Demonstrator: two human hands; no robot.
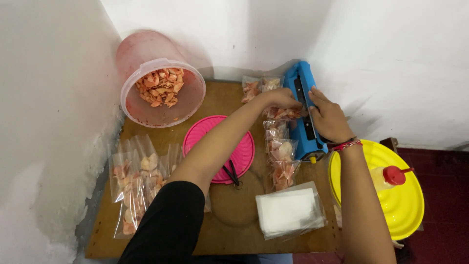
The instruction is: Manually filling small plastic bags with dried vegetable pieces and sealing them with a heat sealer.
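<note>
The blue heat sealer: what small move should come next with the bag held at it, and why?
Probably press the blue heat sealer's arm down with the right hand. The left hand holds a small clear plastic bag of orange crackers at the sealer, and the right hand already rests on it.

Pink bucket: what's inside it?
The tilted pink bucket holds a pile of orange-pink crackers near its mouth. How deep the pile reaches is hidden by the wall.
</note>
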